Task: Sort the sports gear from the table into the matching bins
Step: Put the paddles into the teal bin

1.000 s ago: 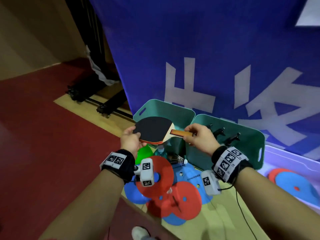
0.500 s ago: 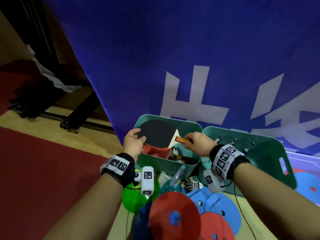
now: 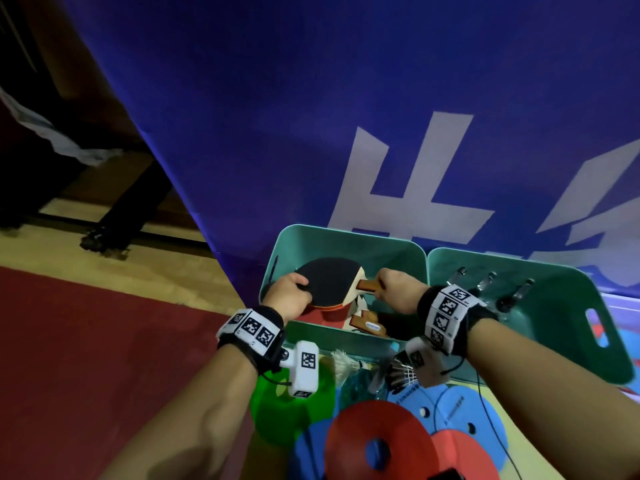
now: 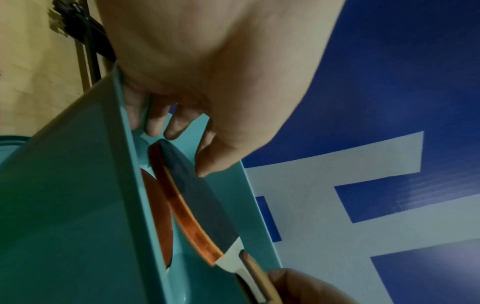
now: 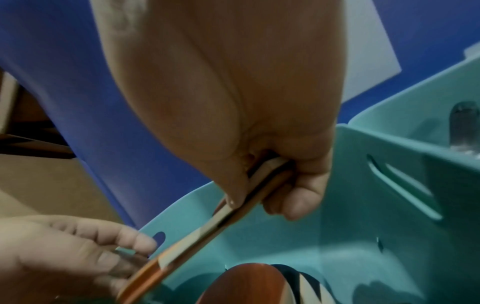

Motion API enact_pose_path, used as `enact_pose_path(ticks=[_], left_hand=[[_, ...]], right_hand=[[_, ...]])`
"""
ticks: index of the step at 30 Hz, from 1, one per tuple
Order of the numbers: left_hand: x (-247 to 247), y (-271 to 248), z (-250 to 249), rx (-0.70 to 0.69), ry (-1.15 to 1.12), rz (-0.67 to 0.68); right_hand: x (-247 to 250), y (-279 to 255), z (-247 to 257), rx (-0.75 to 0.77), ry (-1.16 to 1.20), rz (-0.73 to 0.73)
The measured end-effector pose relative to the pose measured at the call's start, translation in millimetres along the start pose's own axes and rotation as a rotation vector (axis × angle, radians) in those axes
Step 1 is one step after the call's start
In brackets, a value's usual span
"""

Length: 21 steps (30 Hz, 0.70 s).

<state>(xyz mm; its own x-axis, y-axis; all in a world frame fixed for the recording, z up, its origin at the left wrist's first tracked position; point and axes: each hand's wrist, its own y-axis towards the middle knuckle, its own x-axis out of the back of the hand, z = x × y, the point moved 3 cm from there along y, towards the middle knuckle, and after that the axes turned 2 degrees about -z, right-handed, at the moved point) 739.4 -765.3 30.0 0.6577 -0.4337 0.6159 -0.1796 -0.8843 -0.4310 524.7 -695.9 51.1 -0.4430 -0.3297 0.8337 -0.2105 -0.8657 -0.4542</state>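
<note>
A table tennis paddle (image 3: 329,280) with a black face and a wooden handle is held level just inside the top of the left teal bin (image 3: 346,233). My left hand (image 3: 289,299) pinches the blade's left edge, thumb on the black rubber (image 4: 205,205). My right hand (image 3: 394,291) grips the handle (image 5: 259,185) between thumb and fingers. A second paddle (image 3: 367,325), its red face up, lies in the bin under the held one; it also shows in the right wrist view (image 5: 254,283).
The right teal bin (image 3: 554,323) holds several black-handled items (image 3: 512,296). Red (image 3: 377,441), blue (image 3: 460,414) and green (image 3: 277,410) discs, shuttlecocks (image 3: 401,374) and a clear bottle (image 3: 360,388) lie in front of the bins. A blue banner (image 3: 346,116) stands right behind them.
Both hands have carried the paddle forward and down, from above the discs to inside the left teal bin's opening. The grips look unchanged.
</note>
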Motion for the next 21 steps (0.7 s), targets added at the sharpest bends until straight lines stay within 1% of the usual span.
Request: enact_pose_path(ticks=[4, 10, 14, 18, 21], left_hand=[[-2.0, 7.5, 2.6, 0.000, 0.149, 0.070], [-13.2, 15.7, -1.8, -0.047, 0.260, 0.181], [-22.3, 15.9, -3.3, -0.080, 0.351, 0.245], [-28.6, 16.2, -5.5, -0.094, 0.397, 0.289], [-33.8, 18.2, -6.0, -0.096, 0.432, 0.345]], right_hand=[[-4.0, 9.8, 10.0, 0.001, -0.053, 0.065], [-11.1, 21.7, 18.1, 0.000, -0.122, 0.137], [-8.3, 25.4, 19.4, -0.028, -0.158, 0.183], [-4.5, 27.6, 18.6, -0.043, -0.114, 0.244], [-7.4, 30.2, 12.5, -0.092, 0.002, 0.272]])
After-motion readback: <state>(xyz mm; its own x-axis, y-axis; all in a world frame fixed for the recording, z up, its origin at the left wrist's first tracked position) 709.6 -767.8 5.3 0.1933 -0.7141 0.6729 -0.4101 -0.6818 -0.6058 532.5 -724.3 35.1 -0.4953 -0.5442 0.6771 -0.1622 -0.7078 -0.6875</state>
